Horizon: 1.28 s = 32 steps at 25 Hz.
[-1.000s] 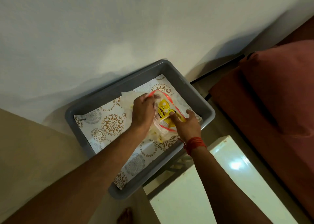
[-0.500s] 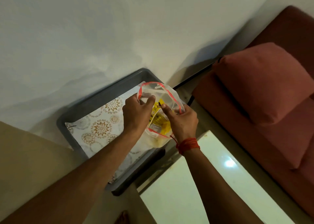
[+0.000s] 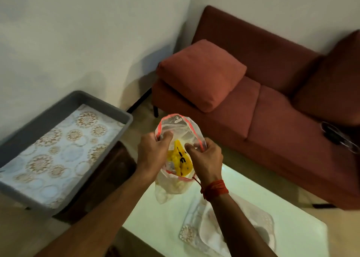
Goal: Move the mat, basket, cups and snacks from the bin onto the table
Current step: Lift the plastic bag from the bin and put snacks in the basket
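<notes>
- Above the near edge of the pale glossy worktop (image 3: 161,214), a clear zip bag (image 3: 180,140) with a red seal strip hangs in the air, held by both hands at its mouth.
- The left hand (image 3: 153,155) has its grip pinched shut on the bag's left rim; the right hand (image 3: 204,159), with a red thread at the wrist, is pinched shut on the right rim.
- Inside the bag sit a yellow snack packet (image 3: 180,158) and some pale round snacks at the bottom.
- The step in hand looks like the snacks' transfer: the bag is out of the grey bin (image 3: 64,102) and over the worktop, not yet set down.
- A patterned mat (image 3: 56,151) lies flat in the bin; another patterned mat (image 3: 188,234) with a white perforated basket (image 3: 259,225) on it already rests on the worktop.
- The next move likely calls for lowering the bag onto a bare part of the worktop and letting go without spilling through the open mouth.
- Dark lettering shows on the yellow packet and a small mark on the seal strip, but neither is legible.
</notes>
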Each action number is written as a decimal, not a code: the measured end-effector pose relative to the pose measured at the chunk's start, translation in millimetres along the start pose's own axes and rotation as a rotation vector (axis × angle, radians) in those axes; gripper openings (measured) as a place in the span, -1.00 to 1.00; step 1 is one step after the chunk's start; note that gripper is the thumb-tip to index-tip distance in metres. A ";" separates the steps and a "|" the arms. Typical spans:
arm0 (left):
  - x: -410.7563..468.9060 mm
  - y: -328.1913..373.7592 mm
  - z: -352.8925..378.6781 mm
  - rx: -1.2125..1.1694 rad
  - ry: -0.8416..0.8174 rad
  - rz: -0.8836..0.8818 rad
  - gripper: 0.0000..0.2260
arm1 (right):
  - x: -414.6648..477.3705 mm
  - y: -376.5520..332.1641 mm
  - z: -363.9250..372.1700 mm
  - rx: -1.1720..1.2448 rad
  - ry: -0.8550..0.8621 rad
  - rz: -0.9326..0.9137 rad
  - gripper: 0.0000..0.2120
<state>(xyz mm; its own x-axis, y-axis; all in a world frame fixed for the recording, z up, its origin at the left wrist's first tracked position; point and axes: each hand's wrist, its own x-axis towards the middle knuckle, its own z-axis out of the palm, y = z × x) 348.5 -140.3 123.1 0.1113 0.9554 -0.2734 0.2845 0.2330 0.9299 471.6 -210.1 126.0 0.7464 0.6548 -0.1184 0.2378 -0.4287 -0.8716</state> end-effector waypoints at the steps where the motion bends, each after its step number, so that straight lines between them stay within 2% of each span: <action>1: -21.7 6.6 22.8 -0.012 -0.048 -0.022 -0.69 | -5.5 7.4 -34.9 -0.023 0.020 0.020 -0.82; 2: -42.1 11.9 44.0 -0.019 -0.088 -0.033 -0.67 | -12.5 13.5 -67.1 -0.047 0.036 0.028 -0.82; 4: -86.9 25.6 87.1 -0.023 -0.159 -0.035 -0.62 | -32.8 25.3 -135.4 -0.166 0.130 -0.050 -0.68; 6: -126.8 36.8 121.0 -0.013 -0.199 -0.024 -0.58 | -55.2 35.7 -190.2 -0.413 0.298 -0.299 -0.60; 7: -148.5 42.7 138.3 -0.007 -0.216 -0.013 -0.56 | -66.9 41.3 -216.1 -0.501 0.341 -0.429 -0.68; 8: -166.5 46.9 152.3 -0.003 -0.231 0.003 -0.56 | -76.6 46.9 -234.7 -0.538 0.307 -0.505 -0.79; 10: -197.6 51.4 177.4 0.017 -0.254 0.045 -0.59 | -86.3 60.5 -260.8 -0.563 0.096 -0.427 -0.90; 12: -219.8 52.6 196.4 0.042 -0.267 0.071 -0.61 | -83.7 76.9 -270.7 -0.615 -0.041 -0.220 -0.76; 15: -240.2 50.1 217.6 0.045 -0.323 0.071 -0.65 | -73.5 97.8 -279.5 -0.712 -0.048 -0.029 -0.59; 17: -249.6 47.7 226.0 0.051 -0.368 0.090 -0.64 | -72.3 111.8 -284.4 -0.708 -0.011 0.024 -0.56; 20: -254.2 40.9 232.4 0.063 -0.388 0.095 -0.62 | -73.0 123.6 -286.2 -0.639 0.026 0.053 -0.74; 24: -249.5 34.3 236.5 0.122 -0.366 0.106 -0.65 | -66.4 132.6 -283.2 -0.542 -0.103 0.047 -0.88; 27: -244.0 26.3 241.7 0.277 -0.313 0.140 -0.61 | -62.4 138.6 -286.3 -0.521 -0.142 0.001 -0.98; 32: -221.7 11.1 248.1 0.416 -0.230 0.089 -0.61 | -62.9 147.6 -313.0 -0.468 -0.059 -0.104 -0.79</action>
<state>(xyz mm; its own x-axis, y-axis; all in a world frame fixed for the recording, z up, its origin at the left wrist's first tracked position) 563.2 -394.5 133.1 0.3470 0.8923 -0.2886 0.6160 0.0151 0.7876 654.2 -509.3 153.7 0.6703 0.7377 -0.0806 0.5738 -0.5841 -0.5741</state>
